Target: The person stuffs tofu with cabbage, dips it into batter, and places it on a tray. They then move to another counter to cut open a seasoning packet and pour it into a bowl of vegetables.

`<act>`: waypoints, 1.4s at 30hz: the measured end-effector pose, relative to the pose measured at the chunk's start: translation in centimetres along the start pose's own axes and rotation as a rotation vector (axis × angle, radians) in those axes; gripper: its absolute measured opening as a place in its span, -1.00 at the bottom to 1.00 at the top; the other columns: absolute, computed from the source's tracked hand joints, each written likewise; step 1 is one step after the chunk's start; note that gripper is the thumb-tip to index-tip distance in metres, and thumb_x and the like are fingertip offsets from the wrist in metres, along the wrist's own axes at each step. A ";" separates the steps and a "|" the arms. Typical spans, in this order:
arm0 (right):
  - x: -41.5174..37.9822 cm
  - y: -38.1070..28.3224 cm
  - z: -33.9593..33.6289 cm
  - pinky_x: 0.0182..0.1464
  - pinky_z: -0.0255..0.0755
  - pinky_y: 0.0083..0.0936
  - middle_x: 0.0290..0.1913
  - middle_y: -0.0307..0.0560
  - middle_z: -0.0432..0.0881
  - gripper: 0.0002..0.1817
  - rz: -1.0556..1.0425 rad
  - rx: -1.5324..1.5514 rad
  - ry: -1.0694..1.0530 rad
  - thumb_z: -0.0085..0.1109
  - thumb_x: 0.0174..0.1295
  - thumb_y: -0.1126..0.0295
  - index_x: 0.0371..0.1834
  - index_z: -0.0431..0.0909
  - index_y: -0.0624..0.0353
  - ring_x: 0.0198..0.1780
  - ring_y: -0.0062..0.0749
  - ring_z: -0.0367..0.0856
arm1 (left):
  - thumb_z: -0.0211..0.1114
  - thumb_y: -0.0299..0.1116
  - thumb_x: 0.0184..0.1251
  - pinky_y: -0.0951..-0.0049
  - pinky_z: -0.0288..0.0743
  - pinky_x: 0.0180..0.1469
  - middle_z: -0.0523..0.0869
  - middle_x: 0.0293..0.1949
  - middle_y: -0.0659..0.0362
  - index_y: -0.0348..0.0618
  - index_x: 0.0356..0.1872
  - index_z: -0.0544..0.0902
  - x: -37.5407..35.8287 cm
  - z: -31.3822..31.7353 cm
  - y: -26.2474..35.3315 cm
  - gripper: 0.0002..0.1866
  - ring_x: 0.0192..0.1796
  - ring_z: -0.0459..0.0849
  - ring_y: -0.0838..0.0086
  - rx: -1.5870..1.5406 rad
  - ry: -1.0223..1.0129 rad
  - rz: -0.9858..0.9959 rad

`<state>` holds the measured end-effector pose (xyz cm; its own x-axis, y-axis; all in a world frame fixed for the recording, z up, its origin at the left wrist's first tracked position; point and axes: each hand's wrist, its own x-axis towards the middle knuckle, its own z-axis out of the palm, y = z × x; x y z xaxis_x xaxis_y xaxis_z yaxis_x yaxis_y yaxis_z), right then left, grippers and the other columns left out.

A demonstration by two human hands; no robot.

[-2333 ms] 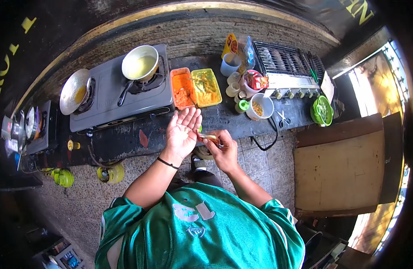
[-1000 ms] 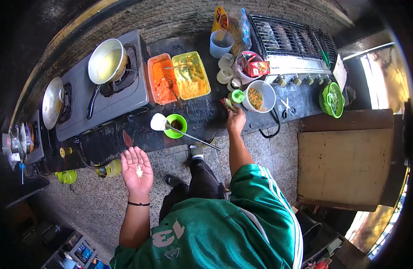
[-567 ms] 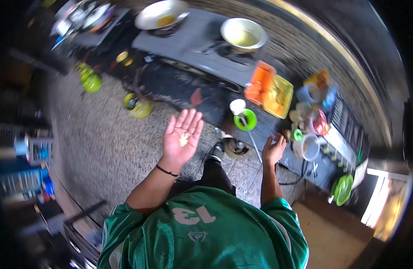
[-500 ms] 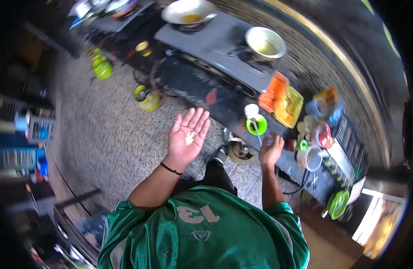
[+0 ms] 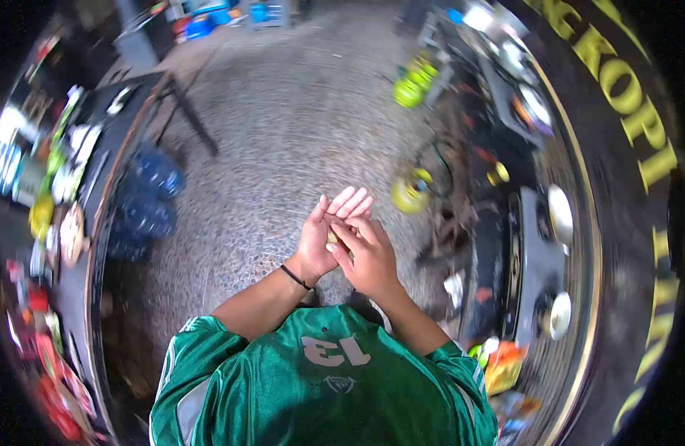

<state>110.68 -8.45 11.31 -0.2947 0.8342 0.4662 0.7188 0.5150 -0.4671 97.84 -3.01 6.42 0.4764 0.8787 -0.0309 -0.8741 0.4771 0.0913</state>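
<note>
My left hand (image 5: 318,239) is palm up in front of my chest, fingers stretched out, with a black band on the wrist. A small pale, yellowish heap (image 5: 332,236) lies in its palm, partly covered. Over that palm is my right hand (image 5: 370,256), its fingertips bent down at the heap. Whether those fingers pinch any of the pieces is too small to tell. Both hands are over the pebbled floor.
To the right stands a counter with a grey stove (image 5: 534,256), a pan (image 5: 560,215) and a white bowl (image 5: 560,315). Green gas cylinders (image 5: 409,192) are on the floor (image 5: 275,134). At left, a cluttered table (image 5: 75,286) stands beside large blue bottles (image 5: 158,175).
The view has turned left, so the stove is now at the right. My right hand has moved from beside the counter onto my left palm.
</note>
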 end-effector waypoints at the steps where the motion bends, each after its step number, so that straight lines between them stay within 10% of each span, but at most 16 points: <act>1: 2.1 -1.0 2.1 0.03 0.53 -0.11 0.06 -0.14 0.66 -0.57 -0.023 0.027 -0.060 0.47 0.25 0.21 0.18 0.77 0.06 0.01 -0.10 0.65 | -0.18 0.08 0.79 0.03 0.07 0.74 0.39 0.63 0.00 -0.18 0.55 0.42 -0.8 -0.5 2.7 -0.36 0.69 0.27 0.07 -0.001 -0.002 0.078; 13: 23.6 -8.5 24.0 0.15 0.57 -0.17 -0.09 0.00 0.74 -0.81 -0.551 0.453 -0.642 0.34 0.30 0.36 -0.15 0.78 0.24 0.05 -0.09 0.68 | -0.15 0.11 0.77 0.03 0.07 0.74 0.28 0.69 0.04 -0.09 0.67 0.26 -6.0 -7.3 26.9 -0.33 0.71 0.22 0.09 -0.009 0.237 0.792; 24: 44.0 -13.5 38.3 0.04 0.58 -0.11 -0.13 0.03 0.71 -0.87 -0.957 0.613 -0.647 0.16 0.32 0.40 -0.24 0.68 0.19 -0.02 -0.03 0.72 | -0.10 0.01 0.79 0.00 0.04 0.75 0.30 0.69 0.05 -0.11 0.66 0.27 -1.7 -5.8 46.2 -0.38 0.72 0.21 0.11 -0.100 0.258 1.089; 42: 60.7 -40.8 62.7 -0.02 0.61 -0.18 -0.15 0.11 0.74 -0.89 -0.772 0.800 -0.830 0.31 0.37 0.43 -0.15 0.72 0.23 -0.08 0.05 0.75 | -0.12 0.00 0.80 0.00 0.28 0.65 0.61 0.46 -0.09 -0.23 0.37 0.56 -15.7 -11.1 82.3 -0.46 0.59 0.44 0.03 -0.195 0.178 1.280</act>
<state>23.97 33.49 11.56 -0.9351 0.0160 0.3541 -0.2652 0.6312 -0.7288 17.35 22.62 3.37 -0.7040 0.6916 -0.1618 -0.7019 -0.7122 0.0096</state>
